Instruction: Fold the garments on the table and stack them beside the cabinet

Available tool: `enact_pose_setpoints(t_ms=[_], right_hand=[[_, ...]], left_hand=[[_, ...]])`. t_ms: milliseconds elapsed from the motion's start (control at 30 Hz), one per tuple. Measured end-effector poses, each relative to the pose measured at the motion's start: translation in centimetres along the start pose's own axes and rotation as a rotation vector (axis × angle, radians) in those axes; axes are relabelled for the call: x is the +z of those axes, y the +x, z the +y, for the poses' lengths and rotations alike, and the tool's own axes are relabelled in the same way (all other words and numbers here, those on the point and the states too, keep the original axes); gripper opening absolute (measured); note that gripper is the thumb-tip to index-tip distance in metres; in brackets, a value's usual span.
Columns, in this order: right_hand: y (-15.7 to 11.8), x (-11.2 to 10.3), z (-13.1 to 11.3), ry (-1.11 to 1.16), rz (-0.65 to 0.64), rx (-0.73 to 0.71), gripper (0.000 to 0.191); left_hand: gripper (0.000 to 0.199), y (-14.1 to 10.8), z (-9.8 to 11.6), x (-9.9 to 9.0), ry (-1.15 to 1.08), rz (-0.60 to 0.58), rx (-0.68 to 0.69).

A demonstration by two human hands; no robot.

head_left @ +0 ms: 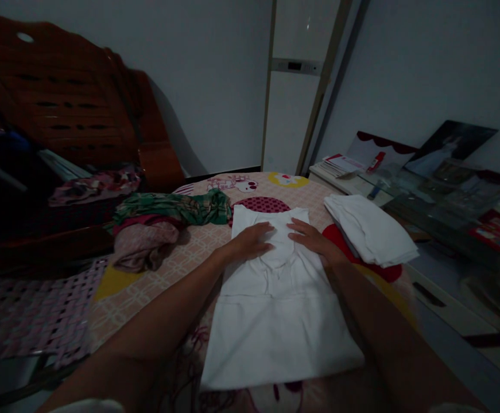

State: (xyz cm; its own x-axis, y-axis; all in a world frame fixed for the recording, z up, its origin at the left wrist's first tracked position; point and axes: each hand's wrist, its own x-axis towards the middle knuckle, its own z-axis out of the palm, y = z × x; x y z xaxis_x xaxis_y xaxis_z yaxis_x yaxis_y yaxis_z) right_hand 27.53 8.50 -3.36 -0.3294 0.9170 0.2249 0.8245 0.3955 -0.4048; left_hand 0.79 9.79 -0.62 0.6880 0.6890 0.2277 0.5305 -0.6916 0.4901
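Observation:
A white sleeveless garment (282,332) lies spread out in front of me, its neckline end pointing away and its wider hem toward me. Some creases run across its middle below the neckline. My left hand (252,242) rests on the upper left of the cloth, fingers stretched out and apart. On the upper right, my right hand (310,236) lies on the same garment with its fingers extended. Neither hand grips the fabric. Beneath everything is a round table with a patterned cloth (163,275).
A stack of folded white cloth (370,229) sits on the right of the table. Green plaid cloth (181,207) and pinkish cloth (146,244) lie bunched at the left. A wooden chair (69,109) stands behind left, a woven seat (43,315) nearer, a glass shelf (439,201) at right.

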Motion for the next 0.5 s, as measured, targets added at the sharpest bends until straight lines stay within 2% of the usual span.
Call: enact_pose_setpoints(t_ms=[100,133,200,267,333,500], right_hand=[[-1.6,-3.0,-1.9,0.085,-0.038,-0.027,0.040],[-2.4,-3.9,-2.8,0.111,-0.072,-0.052,0.038],[-4.4,-5.5,-4.8,0.188,-0.200,-0.042,0.031],[-6.5,-6.4,-6.5,0.223,-0.344,-0.039,0.025],[-8.5,-6.6,-7.8,0.189,-0.428,-0.016,0.023],[-11.1,-5.6,-9.3,-0.031,-0.415,0.029,0.026]], left_hand=[[0.025,-0.5,2.3,-3.0,-0.165,0.005,-0.059],[0.020,-0.9,3.3,-3.8,-0.209,-0.049,-0.080],[0.016,-2.3,5.2,-4.8,-0.268,-0.237,-0.058],[0.011,-4.1,6.7,-4.9,-0.244,-0.400,-0.022],[0.015,-5.9,7.6,-4.4,-0.110,-0.473,-0.019],[0.035,-8.4,7.9,-2.7,0.158,-0.529,-0.060]])
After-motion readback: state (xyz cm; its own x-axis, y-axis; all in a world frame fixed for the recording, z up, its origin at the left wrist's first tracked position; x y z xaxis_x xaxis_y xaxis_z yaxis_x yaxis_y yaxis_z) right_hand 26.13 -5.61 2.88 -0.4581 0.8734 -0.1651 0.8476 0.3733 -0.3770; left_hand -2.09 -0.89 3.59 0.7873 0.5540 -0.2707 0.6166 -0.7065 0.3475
